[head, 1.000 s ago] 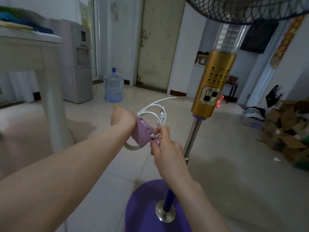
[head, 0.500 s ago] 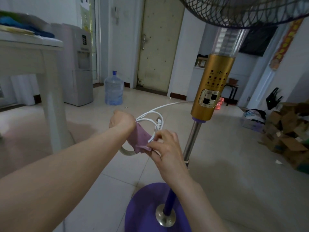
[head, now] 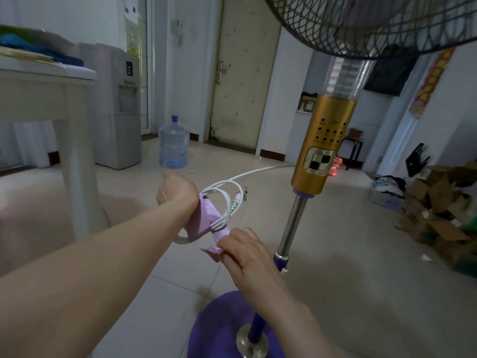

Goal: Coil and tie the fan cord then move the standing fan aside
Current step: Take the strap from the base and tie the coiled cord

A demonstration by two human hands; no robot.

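Observation:
The standing fan has a gold control column [head: 326, 143], a chrome pole [head: 290, 226], a purple round base [head: 219, 329] and a dark grille [head: 374, 24] at the top right. Its white cord [head: 227, 200] runs from behind the column into several loops held at centre. My left hand [head: 176, 188] is closed around the coil, seen from its back. A pink strap [head: 206, 222] wraps across the loops. My right hand [head: 241, 250] pinches the strap's loose end just below the coil. The plug [head: 236, 202] hangs among the loops.
A white table leg [head: 74, 177] stands at left, with a water dispenser [head: 117, 107] and a blue water bottle [head: 173, 147] behind. Crushed cardboard boxes [head: 444, 215] pile at the right wall. A closed door [head: 245, 73] is at the back. Tiled floor lies between.
My right hand has pulled the strap's end downward and away from the coil, stretching it out. The left hand keeps holding the loops in about the same place.

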